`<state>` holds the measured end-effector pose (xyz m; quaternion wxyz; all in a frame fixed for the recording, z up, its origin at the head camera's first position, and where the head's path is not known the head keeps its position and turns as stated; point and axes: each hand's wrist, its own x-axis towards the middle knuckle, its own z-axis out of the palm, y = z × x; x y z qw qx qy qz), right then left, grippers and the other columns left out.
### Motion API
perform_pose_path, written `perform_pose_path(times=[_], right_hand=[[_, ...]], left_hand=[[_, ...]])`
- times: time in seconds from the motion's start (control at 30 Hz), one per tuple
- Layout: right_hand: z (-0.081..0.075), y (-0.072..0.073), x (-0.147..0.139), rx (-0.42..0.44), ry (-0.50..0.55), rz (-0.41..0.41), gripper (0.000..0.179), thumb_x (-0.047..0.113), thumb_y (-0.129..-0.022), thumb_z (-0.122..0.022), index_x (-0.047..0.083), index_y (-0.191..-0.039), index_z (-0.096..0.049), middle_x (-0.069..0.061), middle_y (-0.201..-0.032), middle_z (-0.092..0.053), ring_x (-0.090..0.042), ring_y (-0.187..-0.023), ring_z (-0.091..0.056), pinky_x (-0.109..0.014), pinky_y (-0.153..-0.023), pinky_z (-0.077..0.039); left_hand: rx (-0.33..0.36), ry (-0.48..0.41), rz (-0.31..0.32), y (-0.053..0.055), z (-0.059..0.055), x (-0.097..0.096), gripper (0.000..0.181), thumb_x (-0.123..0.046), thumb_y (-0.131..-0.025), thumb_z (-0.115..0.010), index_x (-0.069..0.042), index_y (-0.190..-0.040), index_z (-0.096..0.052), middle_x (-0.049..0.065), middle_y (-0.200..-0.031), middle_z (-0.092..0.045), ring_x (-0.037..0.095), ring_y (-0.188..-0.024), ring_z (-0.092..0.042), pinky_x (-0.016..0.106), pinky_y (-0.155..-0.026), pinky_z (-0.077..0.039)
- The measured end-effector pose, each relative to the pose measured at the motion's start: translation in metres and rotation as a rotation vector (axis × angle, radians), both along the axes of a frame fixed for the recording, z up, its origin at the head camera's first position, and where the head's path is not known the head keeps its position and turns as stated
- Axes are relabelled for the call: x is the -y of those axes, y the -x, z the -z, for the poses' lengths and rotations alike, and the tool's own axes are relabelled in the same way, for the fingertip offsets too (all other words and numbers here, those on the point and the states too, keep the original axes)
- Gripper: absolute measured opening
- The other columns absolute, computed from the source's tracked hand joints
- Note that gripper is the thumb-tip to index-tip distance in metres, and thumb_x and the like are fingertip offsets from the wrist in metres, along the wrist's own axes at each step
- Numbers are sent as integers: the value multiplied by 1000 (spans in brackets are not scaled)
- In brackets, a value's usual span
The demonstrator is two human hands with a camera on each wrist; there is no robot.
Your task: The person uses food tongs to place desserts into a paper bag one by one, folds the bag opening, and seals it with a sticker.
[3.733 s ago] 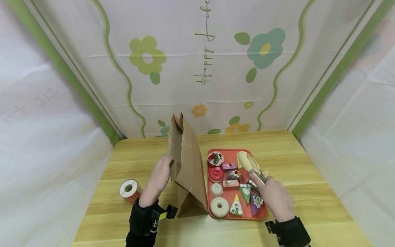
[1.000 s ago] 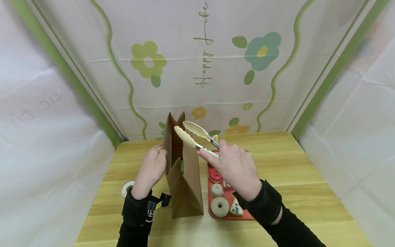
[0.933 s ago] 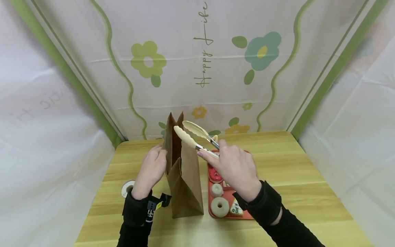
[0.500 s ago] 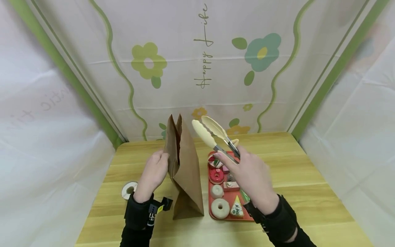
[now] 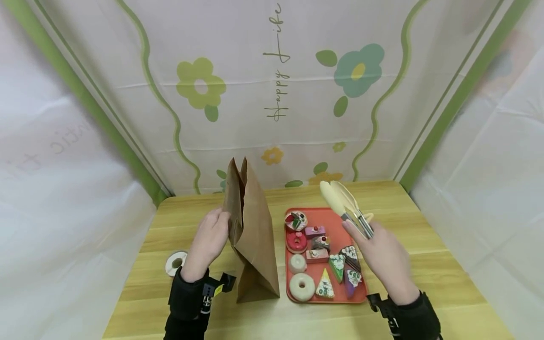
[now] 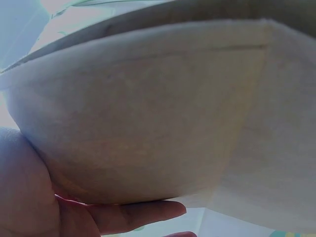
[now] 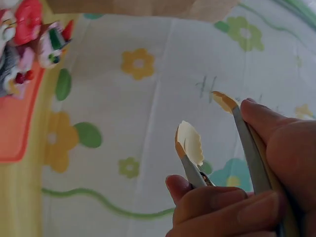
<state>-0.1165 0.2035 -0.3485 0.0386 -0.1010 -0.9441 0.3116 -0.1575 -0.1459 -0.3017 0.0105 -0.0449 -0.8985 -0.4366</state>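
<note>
My left hand point(image 5: 209, 241) holds the left side of a tall brown paper bag point(image 5: 260, 236) near its mouth. In the left wrist view, fingers point(image 6: 143, 217) lie along the outside of the bag point(image 6: 148, 118); the thumb is hidden. The bag stands upright with its mouth narrowed, so its inside is out of sight. My right hand point(image 5: 384, 259) grips tongs point(image 5: 346, 208) with cream tips and metal arms, raised above the right side of a red tray point(image 5: 331, 218). In the right wrist view, the tong tips point(image 7: 190, 140) are spread with nothing between them.
Several toy pastries sit on the tray, among them a red donut point(image 5: 296, 241), a large white donut point(image 5: 302, 287), a yellow cake slice point(image 5: 325, 285) and a green one point(image 5: 337, 266). A label roll point(image 5: 175, 262) stands left of my left arm. A printed curtain point(image 5: 272, 94) hangs behind the table.
My right hand has carried the tongs from over the bag's mouth back rightward above the tray, uncovering the pastries. The bag's mouth has narrowed while my left hand stays at its side.
</note>
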Motion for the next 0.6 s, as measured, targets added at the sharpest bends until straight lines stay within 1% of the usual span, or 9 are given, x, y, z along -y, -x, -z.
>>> perform_pose_path(times=[0.13, 0.23, 0.3, 0.4, 0.5, 0.6], right_hand=[[16, -1, -12, 39, -9, 18, 73, 78, -88, -42, 5, -83, -48, -7, -65, -42, -22, -53, -43, -34, -46, -28], [25, -1, -17, 71, -6, 11, 73, 78, -88, -40, 5, -82, -47, -6, -64, -38, -20, -51, -40, -33, -45, -26], [31, 0, -18, 91, 0, 0, 74, 79, -87, -40, 6, -83, -47, -5, -64, -38, -20, -51, -39, -33, -45, -25], [37, 3, -18, 120, 8, -4, 75, 80, -86, -39, 6, -83, -48, -6, -64, -40, -19, -52, -38, -32, -45, -25], [44, 7, -15, 149, 7, -6, 78, 82, -85, -40, 5, -84, -51, -6, -65, -44, -19, -52, -41, -32, -45, -26], [53, 14, -10, 181, 16, -24, 80, 82, -84, -43, 3, -92, -56, -7, -67, -51, -20, -53, -47, -33, -46, -31]], left_hand=[[1, 7, -8, 1, 1, -1, 32, -15, -104, -29, -4, -86, -53, 13, -86, -47, 28, -79, -44, 40, -72, -32], [6, 5, -8, 2, 2, -2, 32, -15, -104, -29, -5, -82, -50, 13, -84, -45, 28, -77, -43, 40, -71, -31], [4, 2, -8, 2, 3, -2, 32, -15, -104, -29, -5, -83, -50, 13, -85, -45, 27, -77, -43, 40, -71, -31], [3, -4, -12, 1, 3, -1, 31, -15, -104, -29, -5, -86, -53, 13, -85, -46, 27, -77, -43, 40, -71, -31], [5, -6, -14, 0, 3, 0, 32, -15, -104, -29, -5, -88, -54, 13, -85, -46, 27, -76, -43, 40, -70, -31], [7, -4, -16, 1, 5, 1, 32, -15, -104, -29, -5, -85, -53, 13, -85, -47, 26, -75, -43, 39, -69, -32]])
